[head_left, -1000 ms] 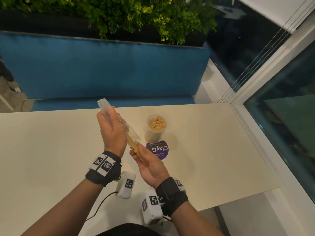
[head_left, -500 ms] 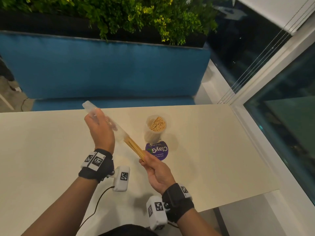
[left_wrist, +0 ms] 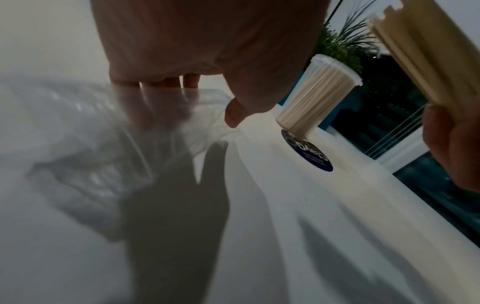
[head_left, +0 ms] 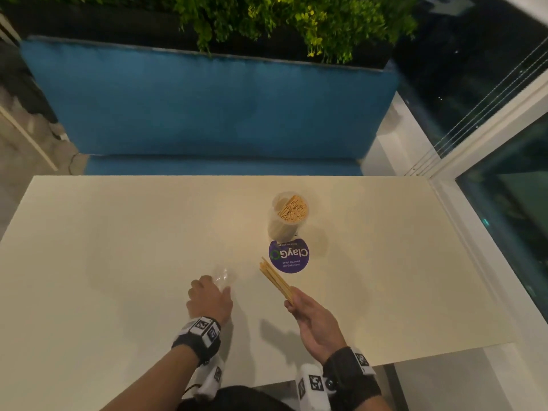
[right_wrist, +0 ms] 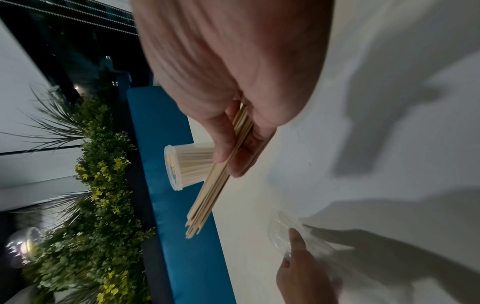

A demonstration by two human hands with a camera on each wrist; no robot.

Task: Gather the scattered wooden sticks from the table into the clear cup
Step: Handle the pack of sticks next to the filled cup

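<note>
My right hand [head_left: 292, 299] grips a bundle of wooden sticks [head_left: 274, 278] by one end, their free ends pointing up-left, above the table. The wrist view shows thumb and fingers of that hand [right_wrist: 228, 162] curled round the sticks [right_wrist: 207, 203]. The clear cup [head_left: 286, 223] stands upright just beyond, packed with sticks, also in view as cup [left_wrist: 317, 100] and cup [right_wrist: 187, 164]. My left hand [head_left: 216, 284] is down at the table, fingers lying on a crumpled clear plastic wrapper [head_left: 223, 274]; in its wrist view the thumb [left_wrist: 233, 115] is off the wrapper [left_wrist: 103, 127].
A round purple sticker [head_left: 289, 256] lies on the cream table [head_left: 118, 247] in front of the cup. A blue bench [head_left: 207, 108] and green plants [head_left: 296, 19] run behind the far edge. A window frame [head_left: 474, 232] borders the table's right side.
My left hand pulled the clear wrapper off the sticks, swung left and dropped to the table with it. My right hand keeps the bare bundle and has drifted slightly right.
</note>
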